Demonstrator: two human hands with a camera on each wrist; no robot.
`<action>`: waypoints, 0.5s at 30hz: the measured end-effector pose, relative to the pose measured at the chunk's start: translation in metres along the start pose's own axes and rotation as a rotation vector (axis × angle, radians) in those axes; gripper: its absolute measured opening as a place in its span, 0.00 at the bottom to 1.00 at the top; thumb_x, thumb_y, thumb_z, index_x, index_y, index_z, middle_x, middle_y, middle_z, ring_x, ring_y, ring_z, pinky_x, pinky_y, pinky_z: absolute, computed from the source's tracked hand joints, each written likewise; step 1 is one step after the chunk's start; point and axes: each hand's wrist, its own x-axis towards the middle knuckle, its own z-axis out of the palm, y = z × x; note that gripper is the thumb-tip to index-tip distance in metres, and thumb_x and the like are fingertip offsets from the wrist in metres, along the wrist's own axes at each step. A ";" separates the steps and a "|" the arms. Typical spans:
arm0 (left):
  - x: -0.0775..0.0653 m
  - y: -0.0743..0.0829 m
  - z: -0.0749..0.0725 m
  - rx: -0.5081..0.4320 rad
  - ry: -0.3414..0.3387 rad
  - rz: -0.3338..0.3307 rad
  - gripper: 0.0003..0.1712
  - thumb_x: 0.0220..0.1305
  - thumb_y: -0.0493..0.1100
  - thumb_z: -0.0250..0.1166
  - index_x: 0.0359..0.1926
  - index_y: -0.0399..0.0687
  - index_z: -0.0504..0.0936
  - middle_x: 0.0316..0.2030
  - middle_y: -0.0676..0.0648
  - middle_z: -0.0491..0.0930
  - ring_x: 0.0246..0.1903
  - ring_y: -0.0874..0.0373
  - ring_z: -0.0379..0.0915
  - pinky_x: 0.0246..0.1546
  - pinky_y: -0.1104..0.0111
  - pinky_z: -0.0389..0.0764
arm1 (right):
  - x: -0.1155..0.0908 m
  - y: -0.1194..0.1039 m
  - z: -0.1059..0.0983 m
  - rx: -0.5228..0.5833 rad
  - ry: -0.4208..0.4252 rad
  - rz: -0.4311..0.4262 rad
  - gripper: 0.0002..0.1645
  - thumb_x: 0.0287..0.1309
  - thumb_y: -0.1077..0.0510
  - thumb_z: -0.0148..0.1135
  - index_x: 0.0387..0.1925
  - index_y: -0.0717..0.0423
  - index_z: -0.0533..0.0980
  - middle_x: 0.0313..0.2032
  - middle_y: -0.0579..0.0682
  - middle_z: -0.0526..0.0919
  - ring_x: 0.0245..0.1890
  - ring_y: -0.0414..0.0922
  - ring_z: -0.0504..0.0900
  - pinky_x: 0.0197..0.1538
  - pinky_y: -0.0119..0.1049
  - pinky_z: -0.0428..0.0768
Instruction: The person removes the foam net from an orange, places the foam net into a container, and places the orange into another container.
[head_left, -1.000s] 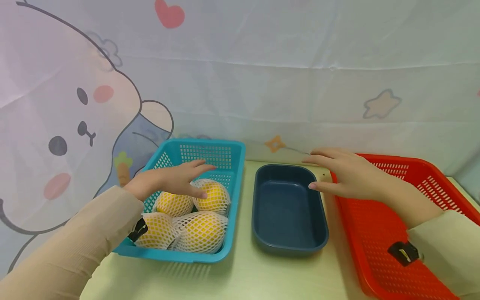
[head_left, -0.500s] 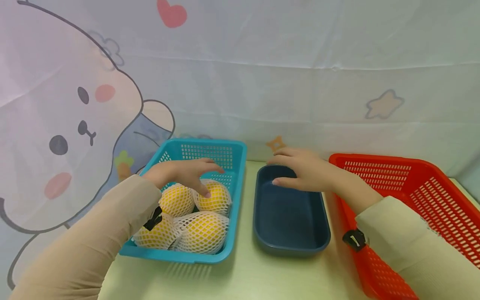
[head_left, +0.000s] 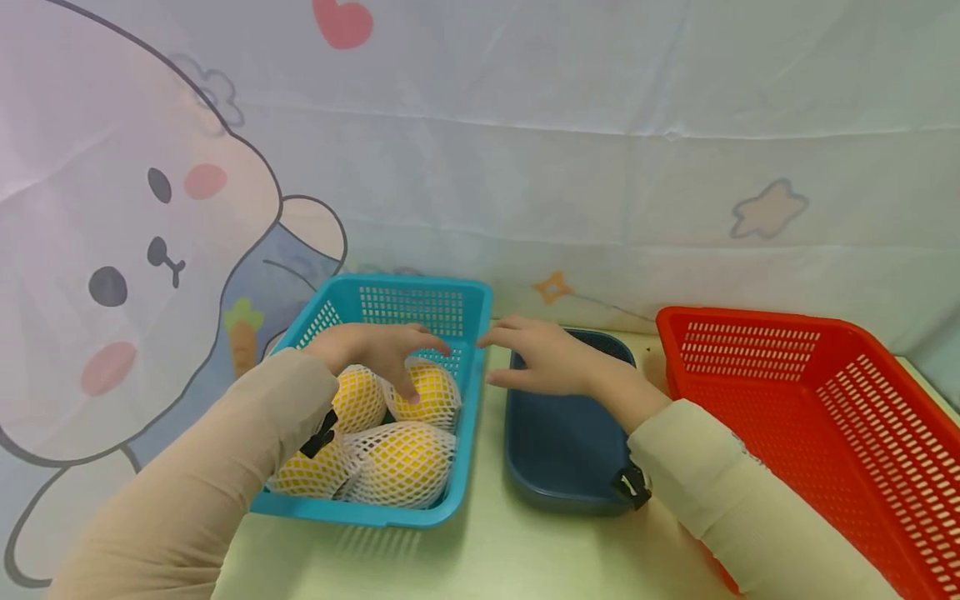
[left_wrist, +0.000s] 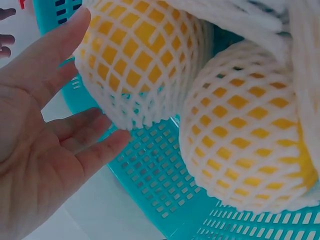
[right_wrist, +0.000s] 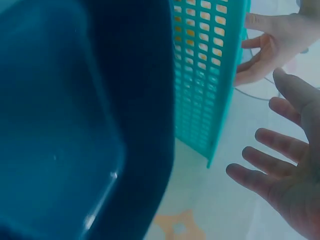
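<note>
Inside the turquoise basket (head_left: 431,515) lie several yellow fruits in white foam nets. My left hand (head_left: 378,350) is over the basket, fingers spread, at the back right netted fruit (head_left: 431,398). In the left wrist view, the thumb and fingertips of my left hand (left_wrist: 55,115) come right up to the net of a fruit (left_wrist: 140,55); another netted fruit (left_wrist: 250,130) lies beside it. My right hand (head_left: 543,358) holds nothing and hovers over the dark blue bin (head_left: 562,450), fingers reaching toward the basket's right rim. The right wrist view shows this hand (right_wrist: 290,160) with fingers apart.
A red basket (head_left: 750,358) stands at the right on the pale table (head_left: 480,558). The blue bin sits between the two baskets. Behind everything hangs a printed cloth (head_left: 570,150) with a cartoon bear.
My right hand has moved left from beside the red basket, across the blue bin, toward the turquoise basket. My left hand has shifted slightly right and closer to the back right fruit.
</note>
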 end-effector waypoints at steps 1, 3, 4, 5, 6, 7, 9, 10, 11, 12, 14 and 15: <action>0.001 0.000 0.001 -0.001 -0.006 -0.003 0.44 0.54 0.48 0.70 0.69 0.55 0.58 0.70 0.38 0.45 0.69 0.41 0.38 0.61 0.43 0.56 | 0.002 -0.001 0.003 0.007 -0.007 0.018 0.25 0.61 0.50 0.59 0.57 0.57 0.72 0.56 0.56 0.72 0.56 0.51 0.71 0.54 0.48 0.72; 0.001 0.001 0.001 0.000 -0.018 -0.002 0.44 0.53 0.48 0.70 0.69 0.54 0.58 0.70 0.38 0.46 0.69 0.41 0.37 0.61 0.44 0.55 | 0.006 -0.001 0.008 0.023 -0.021 0.053 0.26 0.61 0.49 0.58 0.58 0.56 0.71 0.57 0.55 0.71 0.56 0.50 0.72 0.55 0.48 0.71; 0.001 0.001 0.002 0.002 -0.023 -0.001 0.45 0.53 0.47 0.70 0.69 0.54 0.58 0.70 0.38 0.46 0.69 0.41 0.37 0.61 0.44 0.55 | 0.008 -0.002 0.010 0.030 -0.026 0.068 0.26 0.62 0.48 0.57 0.58 0.55 0.71 0.58 0.55 0.71 0.56 0.50 0.72 0.55 0.48 0.71; 0.002 0.002 0.003 0.006 -0.028 -0.002 0.45 0.53 0.47 0.71 0.69 0.54 0.58 0.70 0.39 0.47 0.69 0.42 0.37 0.61 0.44 0.55 | 0.009 -0.002 0.013 0.038 -0.029 0.080 0.26 0.62 0.48 0.57 0.58 0.55 0.71 0.58 0.54 0.71 0.56 0.50 0.72 0.55 0.48 0.71; 0.002 0.002 0.003 0.009 -0.031 -0.003 0.45 0.52 0.47 0.71 0.69 0.54 0.58 0.70 0.40 0.48 0.69 0.42 0.38 0.61 0.45 0.56 | 0.011 -0.002 0.016 0.045 -0.033 0.091 0.26 0.62 0.48 0.57 0.58 0.55 0.71 0.58 0.54 0.71 0.56 0.50 0.72 0.55 0.48 0.71; 0.003 0.002 0.004 0.014 -0.034 -0.001 0.45 0.52 0.47 0.71 0.69 0.54 0.58 0.70 0.40 0.49 0.69 0.43 0.40 0.61 0.46 0.57 | 0.012 -0.003 0.018 0.050 -0.034 0.097 0.26 0.62 0.48 0.57 0.58 0.55 0.71 0.57 0.53 0.72 0.55 0.49 0.72 0.54 0.48 0.72; 0.004 0.003 0.005 0.027 -0.039 0.006 0.45 0.52 0.47 0.71 0.69 0.54 0.59 0.70 0.41 0.51 0.69 0.43 0.42 0.61 0.46 0.58 | 0.014 -0.004 0.022 0.059 -0.041 0.109 0.26 0.62 0.48 0.57 0.58 0.56 0.71 0.56 0.53 0.72 0.55 0.49 0.73 0.54 0.48 0.72; 0.005 0.003 0.006 0.034 -0.042 0.010 0.45 0.52 0.48 0.71 0.68 0.54 0.59 0.69 0.41 0.52 0.68 0.43 0.44 0.61 0.46 0.58 | 0.016 -0.005 0.024 0.062 -0.041 0.110 0.25 0.62 0.48 0.57 0.57 0.56 0.71 0.56 0.53 0.73 0.56 0.49 0.72 0.54 0.49 0.72; 0.005 0.003 0.007 0.039 -0.045 0.009 0.45 0.52 0.48 0.71 0.68 0.54 0.59 0.69 0.42 0.52 0.68 0.44 0.45 0.61 0.47 0.58 | 0.016 -0.006 0.026 0.065 -0.041 0.112 0.25 0.62 0.48 0.57 0.57 0.56 0.72 0.55 0.54 0.73 0.55 0.49 0.72 0.53 0.48 0.72; 0.005 0.003 0.007 0.041 -0.048 0.009 0.46 0.52 0.48 0.71 0.69 0.54 0.59 0.69 0.42 0.52 0.68 0.44 0.45 0.61 0.47 0.58 | 0.018 -0.007 0.027 0.063 -0.038 0.108 0.25 0.61 0.49 0.58 0.56 0.56 0.72 0.55 0.54 0.74 0.55 0.49 0.72 0.53 0.48 0.73; 0.007 0.003 0.009 0.051 -0.053 0.018 0.46 0.51 0.49 0.71 0.68 0.53 0.59 0.69 0.42 0.53 0.68 0.44 0.46 0.61 0.47 0.58 | 0.019 -0.009 0.030 0.063 -0.035 0.105 0.24 0.61 0.49 0.58 0.56 0.56 0.73 0.54 0.54 0.74 0.54 0.49 0.73 0.53 0.47 0.73; 0.007 0.004 0.009 0.055 -0.055 0.022 0.46 0.51 0.49 0.72 0.68 0.53 0.59 0.68 0.42 0.54 0.68 0.44 0.46 0.61 0.47 0.58 | 0.020 -0.010 0.031 0.060 -0.029 0.104 0.24 0.61 0.49 0.58 0.55 0.56 0.73 0.54 0.54 0.75 0.54 0.50 0.73 0.52 0.48 0.73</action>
